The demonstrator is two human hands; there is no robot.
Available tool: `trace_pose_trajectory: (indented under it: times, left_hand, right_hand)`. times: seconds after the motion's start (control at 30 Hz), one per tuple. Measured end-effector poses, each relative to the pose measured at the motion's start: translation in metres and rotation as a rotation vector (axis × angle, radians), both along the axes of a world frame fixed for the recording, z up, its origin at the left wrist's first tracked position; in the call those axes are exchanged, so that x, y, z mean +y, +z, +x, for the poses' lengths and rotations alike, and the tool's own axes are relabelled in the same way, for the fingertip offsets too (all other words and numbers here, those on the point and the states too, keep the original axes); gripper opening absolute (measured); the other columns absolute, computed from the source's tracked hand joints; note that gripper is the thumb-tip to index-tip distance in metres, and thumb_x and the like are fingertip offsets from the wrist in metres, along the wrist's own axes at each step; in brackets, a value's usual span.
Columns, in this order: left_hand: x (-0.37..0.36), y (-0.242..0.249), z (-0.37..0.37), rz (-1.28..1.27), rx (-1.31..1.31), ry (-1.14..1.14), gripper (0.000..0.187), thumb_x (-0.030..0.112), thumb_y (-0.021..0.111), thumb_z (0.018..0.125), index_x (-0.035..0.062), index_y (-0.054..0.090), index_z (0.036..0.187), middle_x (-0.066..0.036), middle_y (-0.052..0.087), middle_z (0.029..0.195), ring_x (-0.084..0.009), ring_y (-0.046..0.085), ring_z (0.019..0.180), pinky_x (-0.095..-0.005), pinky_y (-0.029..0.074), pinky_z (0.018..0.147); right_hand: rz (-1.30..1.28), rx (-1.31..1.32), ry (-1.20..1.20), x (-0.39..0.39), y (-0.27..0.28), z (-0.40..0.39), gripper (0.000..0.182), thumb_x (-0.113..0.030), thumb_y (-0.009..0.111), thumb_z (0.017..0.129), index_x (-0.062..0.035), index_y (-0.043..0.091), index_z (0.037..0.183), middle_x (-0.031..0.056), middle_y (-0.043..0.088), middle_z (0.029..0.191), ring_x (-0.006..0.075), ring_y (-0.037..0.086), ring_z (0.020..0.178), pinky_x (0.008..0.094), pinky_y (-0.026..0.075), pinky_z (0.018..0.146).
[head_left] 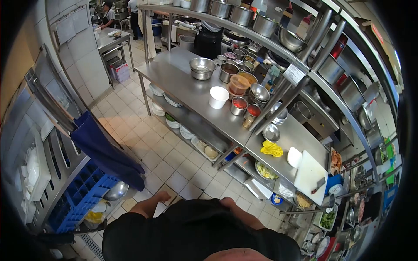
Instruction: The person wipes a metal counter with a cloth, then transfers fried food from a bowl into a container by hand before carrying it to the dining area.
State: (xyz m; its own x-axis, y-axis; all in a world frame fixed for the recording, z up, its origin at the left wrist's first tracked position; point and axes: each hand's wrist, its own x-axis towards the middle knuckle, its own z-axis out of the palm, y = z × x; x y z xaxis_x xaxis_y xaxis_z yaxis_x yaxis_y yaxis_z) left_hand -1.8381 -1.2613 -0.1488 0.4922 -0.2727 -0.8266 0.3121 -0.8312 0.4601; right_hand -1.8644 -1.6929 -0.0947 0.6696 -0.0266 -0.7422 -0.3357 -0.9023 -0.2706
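Observation:
My left hand (162,197) hangs low in front of my black shirt (196,226), its short visible fingers loosely apart with nothing seen in them. It is nearest to the tiled floor (150,163) and a dark blue cloth (100,143) draped at the left. My right hand (226,201) is down by the front of the shirt, and its fingers are hidden. Beyond both hands stands a steel counter (174,71), apart from them. On it are a white tub (218,97), metal bowls (202,68) and sauce pots (239,105).
A white cutting board (310,174) bears a knife (319,185), beside a yellow cloth (271,148). Plates (173,102) fill the shelf under the counter. A blue crate (82,198) stands at the left. Pots (241,16) line the overhead shelf. A person (107,16) stands far back.

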Motion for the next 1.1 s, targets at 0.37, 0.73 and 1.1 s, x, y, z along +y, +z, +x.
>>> trace_pose_trajectory:
  times: [0.37,0.73,1.1]
  left_hand:
    - [-0.045,-0.008,0.04,0.156,-0.004,-0.067,0.025,0.024,0.044,0.079,0.0075,0.058,0.092,-0.008,0.062,0.075,-0.0214,0.059,0.058,-0.035,0.047,0.051]
    - [-0.202,0.038,0.086,0.181,-0.431,0.01,0.039,0.038,0.049,0.072,0.004,0.063,0.083,-0.019,0.06,0.087,-0.0352,0.056,0.085,-0.0394,0.045,0.077]
    - [-0.245,0.065,0.132,0.118,-0.338,-0.601,0.036,0.035,0.046,0.074,0.0042,0.063,0.084,-0.018,0.061,0.089,-0.0329,0.057,0.084,-0.0409,0.045,0.076]
  right_hand:
    - [0.186,0.195,0.082,-0.065,-0.03,0.072,0.043,-0.042,0.05,0.076,-0.0027,0.063,0.087,0.0153,0.062,0.077,0.0258,0.061,0.066,0.0372,0.048,0.06]
    - [0.226,-0.019,0.239,-0.226,-0.102,0.081,0.031,-0.031,0.051,0.077,-0.0008,0.059,0.074,0.0089,0.061,0.07,0.0194,0.057,0.049,0.0339,0.046,0.042]
    - [0.368,-0.074,-0.013,-0.255,-0.107,-0.004,0.03,-0.027,0.047,0.074,-0.0004,0.06,0.069,0.0113,0.061,0.065,0.0197,0.059,0.049,0.0345,0.048,0.047]
